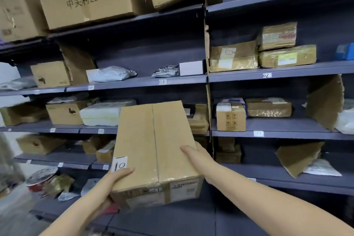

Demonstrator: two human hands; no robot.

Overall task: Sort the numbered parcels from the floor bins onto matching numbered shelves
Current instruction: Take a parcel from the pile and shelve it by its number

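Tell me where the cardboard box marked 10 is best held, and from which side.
By its two long side edges near the close end, one hand from each side. The box marked 10 is long, flat and tilted, so the left hand and right hand clamping opposite sides looks steadiest.

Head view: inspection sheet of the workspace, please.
Surface: grey shelves in tiers, edge tags 03 and 02 legible.
Job's things: box with label 10, held in front of the shelves.
Clutter: loose cardboard dividers, poly bags, a pile of bags at lower left.
Hands: left hand grips the box's near left corner; right hand holds its right side.
Cables: nothing seen.
Surroundings: large cartons on top, one marked 22.
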